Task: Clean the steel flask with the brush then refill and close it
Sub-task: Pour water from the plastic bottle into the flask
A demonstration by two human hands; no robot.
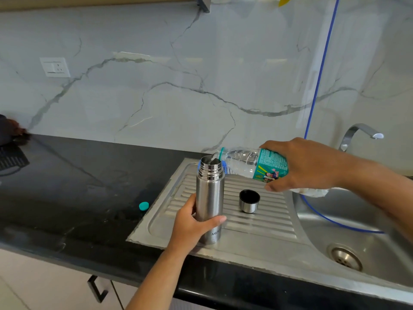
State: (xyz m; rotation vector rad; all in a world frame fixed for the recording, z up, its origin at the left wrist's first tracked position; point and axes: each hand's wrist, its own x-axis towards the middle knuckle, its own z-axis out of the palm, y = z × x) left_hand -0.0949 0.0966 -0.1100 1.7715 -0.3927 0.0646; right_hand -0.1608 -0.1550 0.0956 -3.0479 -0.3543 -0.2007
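Water runs from the tilted bottle (pixel 252 163) into the flask (pixel 210 198), which stands upright on the drainboard (pixel 263 222) beside the sink (pixel 348 222). The left hand (pixel 192 224) wraps the flask's lower body; the right hand (pixel 306 163) grips the bottle around its label, neck just over the flask's mouth. To pour well, the person should probably keep the neck close above the opening, tilt gently so the stream stays narrow, and stop short of the threads. The cup lid (pixel 249 201) sits open side up just right of the flask, the teal cap (pixel 143 206) on the counter (pixel 78 186)
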